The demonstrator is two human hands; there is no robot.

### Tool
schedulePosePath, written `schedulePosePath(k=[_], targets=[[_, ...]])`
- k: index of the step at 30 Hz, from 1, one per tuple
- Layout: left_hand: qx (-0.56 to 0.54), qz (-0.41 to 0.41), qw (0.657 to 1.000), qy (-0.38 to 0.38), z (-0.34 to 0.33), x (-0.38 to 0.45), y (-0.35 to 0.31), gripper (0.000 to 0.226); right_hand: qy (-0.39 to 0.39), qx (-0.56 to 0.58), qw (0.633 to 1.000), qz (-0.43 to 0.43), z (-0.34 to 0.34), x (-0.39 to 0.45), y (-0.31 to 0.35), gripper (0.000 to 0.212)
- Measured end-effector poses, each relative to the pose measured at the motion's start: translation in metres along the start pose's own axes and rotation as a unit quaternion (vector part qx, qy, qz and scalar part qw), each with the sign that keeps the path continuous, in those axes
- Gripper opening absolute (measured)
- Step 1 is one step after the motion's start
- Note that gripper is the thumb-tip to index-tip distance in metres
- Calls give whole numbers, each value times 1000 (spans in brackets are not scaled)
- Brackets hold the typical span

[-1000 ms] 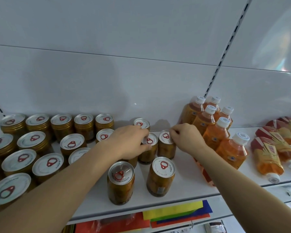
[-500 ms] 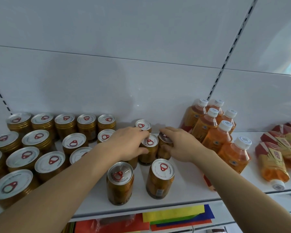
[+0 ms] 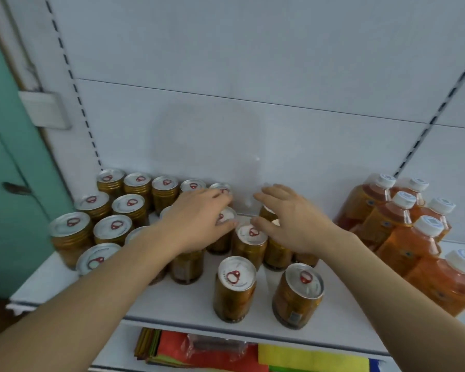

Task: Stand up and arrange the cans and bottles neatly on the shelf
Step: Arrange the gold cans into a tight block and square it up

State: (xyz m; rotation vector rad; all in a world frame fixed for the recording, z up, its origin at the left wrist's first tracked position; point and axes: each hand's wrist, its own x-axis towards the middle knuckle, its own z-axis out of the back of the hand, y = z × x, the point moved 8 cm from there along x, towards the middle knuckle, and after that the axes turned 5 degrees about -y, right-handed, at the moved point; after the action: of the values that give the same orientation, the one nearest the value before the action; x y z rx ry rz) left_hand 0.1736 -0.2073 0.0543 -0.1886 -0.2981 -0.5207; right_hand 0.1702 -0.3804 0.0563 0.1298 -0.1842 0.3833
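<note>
**Inspector:** Observed: both hands reach over the loose cluster of cans [image 3: 250,238] at mid-shelf; the left hand [image 3: 199,221] lies across the top of a can [image 3: 224,218], fingers spread and only lightly bent, thumb beside its rim; whether that amounts to a hold I cannot tell; the right hand [image 3: 293,218] hovers with its grip wide, fingers extended, nothing in it.

**Onlooker:** And how should this step be handled, in your judgement?

**Inspector:** Advice only: take each can low on its body rather than by the lid; slide it along the shelf [image 3: 172,299] rather than lift it; close up against the ordered block of cans [image 3: 113,213] on the left, working back row first; keep the wrists high, since the two front cans [image 3: 235,288] and [image 3: 298,294] stand just below the forearms and could be knocked over.

**Onlooker:** Condition of the stock?

**Inspector:** Cans upright throughout; amber-gold bodies, silver lids with a red ring pull; the left block stands in fair rows against the back panel; the middle group is staggered, some touching, the front pair apart from the rest. Bottles [image 3: 403,224] stand at the right, orange liquid, white caps, packed close; the nearest appear to lean, though the wide lens may account for that. Coloured sheets [image 3: 314,358] lie on the level beneath.
</note>
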Motion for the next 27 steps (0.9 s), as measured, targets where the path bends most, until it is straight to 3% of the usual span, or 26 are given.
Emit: schedulePosePath(k=[8,15,21,27], targets=[[14,78,997,-15,41,-57,101,56,16,-10,999,49,-8,33,99,75],[5,155,988,-3,61,-117,212,45,26,-21,999,32,-34,66,193,83],[-8,122,990,74,38,-132,233,48,71,-31,997,4,-60,77,240,87],[7,102,992,78,25,-122,240,44,133,-43,990,-21,-82,90,240,86]])
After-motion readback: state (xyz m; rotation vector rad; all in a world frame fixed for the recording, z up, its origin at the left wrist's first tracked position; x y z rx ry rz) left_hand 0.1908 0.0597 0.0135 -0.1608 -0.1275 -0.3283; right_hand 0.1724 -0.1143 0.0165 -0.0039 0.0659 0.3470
